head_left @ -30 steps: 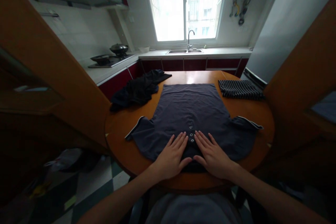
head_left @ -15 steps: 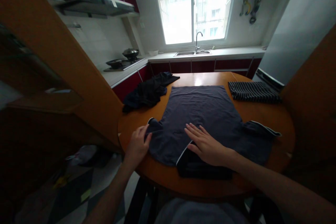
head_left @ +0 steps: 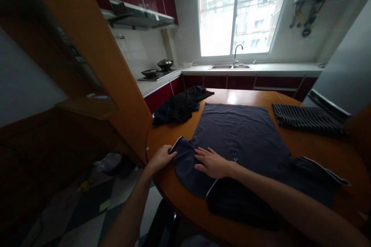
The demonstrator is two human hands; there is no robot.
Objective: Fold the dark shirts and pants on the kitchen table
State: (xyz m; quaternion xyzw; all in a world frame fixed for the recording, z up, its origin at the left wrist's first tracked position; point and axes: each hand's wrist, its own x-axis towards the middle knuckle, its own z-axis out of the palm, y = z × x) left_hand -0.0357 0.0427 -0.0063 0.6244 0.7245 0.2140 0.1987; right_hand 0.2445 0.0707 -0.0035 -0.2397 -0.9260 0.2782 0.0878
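A dark blue polo shirt [head_left: 240, 135] with white trim lies spread face up on the round wooden table [head_left: 307, 150]. My left hand [head_left: 160, 158] is closed on the cuff edge of the shirt's left sleeve [head_left: 182, 154] at the table's left rim. My right hand [head_left: 211, 162] lies flat with fingers stretched out on the shirt just right of that sleeve, pressing the cloth down. The shirt's right sleeve [head_left: 321, 170] lies stretched towards the table's right side.
A crumpled dark garment [head_left: 179, 106] lies at the table's back left. A folded striped cloth [head_left: 307, 117] sits at the back right. An orange wooden partition [head_left: 101, 73] stands close on the left. Kitchen counter, stove and sink [head_left: 230, 66] run behind under the window.
Both hands left the shirt's button placket and moved left; my left hand took hold of the left sleeve's edge and my right hand settled flat beside it. The camera swung left.
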